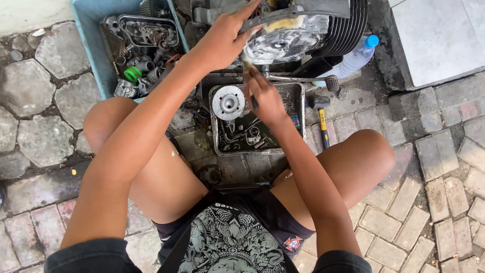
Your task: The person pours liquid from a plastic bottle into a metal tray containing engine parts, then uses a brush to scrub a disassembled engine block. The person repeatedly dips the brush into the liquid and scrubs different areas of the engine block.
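Note:
A greasy engine block [298, 30] with dark cooling fins stands at the top centre, its side covered in soapy foam. My left hand [225, 38] grips the engine's upper left edge, fingers wrapped over the metal. My right hand [265, 98] is closed around a small brush handle, its bristle end pointing up at the foamy engine face. Below the engine sits a metal tray [299, 108] holding a round silver disc part [228, 102] and small dark parts.
A blue plastic tub [91, 50] at upper left holds a cover plate, a green piece and several metal parts. A yellow-handled hammer [322, 124] lies right of the tray. A plastic bottle with a blue cap [359, 53] lies near a concrete slab [439, 40]. My bare knees flank the tray on paving stones.

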